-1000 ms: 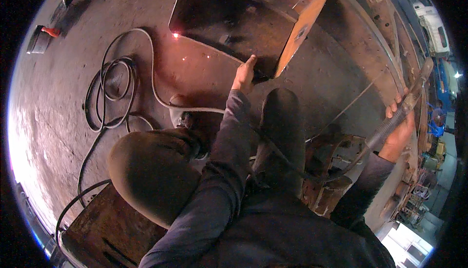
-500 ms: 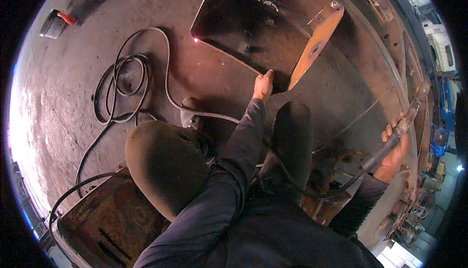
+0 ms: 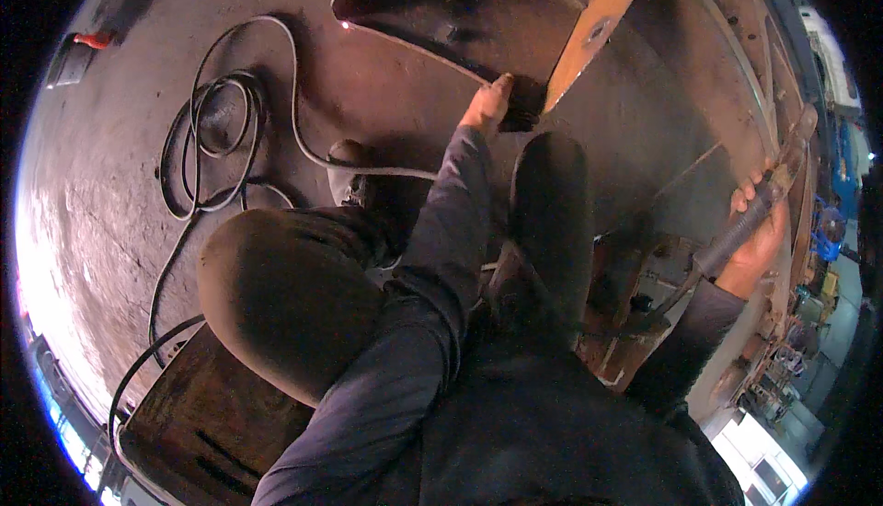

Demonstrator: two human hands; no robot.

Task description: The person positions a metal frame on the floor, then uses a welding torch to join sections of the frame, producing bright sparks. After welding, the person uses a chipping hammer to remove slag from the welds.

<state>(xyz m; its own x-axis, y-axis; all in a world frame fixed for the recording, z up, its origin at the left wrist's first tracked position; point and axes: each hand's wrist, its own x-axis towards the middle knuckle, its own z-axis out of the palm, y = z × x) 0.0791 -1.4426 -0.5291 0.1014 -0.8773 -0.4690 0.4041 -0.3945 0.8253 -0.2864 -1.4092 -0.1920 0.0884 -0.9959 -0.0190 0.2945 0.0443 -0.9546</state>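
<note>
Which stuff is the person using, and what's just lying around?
In use: metal box, left hand gripping its edge; ribbed tool in right hand; looped cable, perhaps the tool's.

Probably just lying about: red-handled thing, far left; blue thing, far right.

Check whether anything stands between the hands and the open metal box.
Nothing visible does. The left hand grips the near edge of the metal box. The right hand holds a tool with a ribbed grip off to the right; floor shows between it and the box's orange side.
</note>
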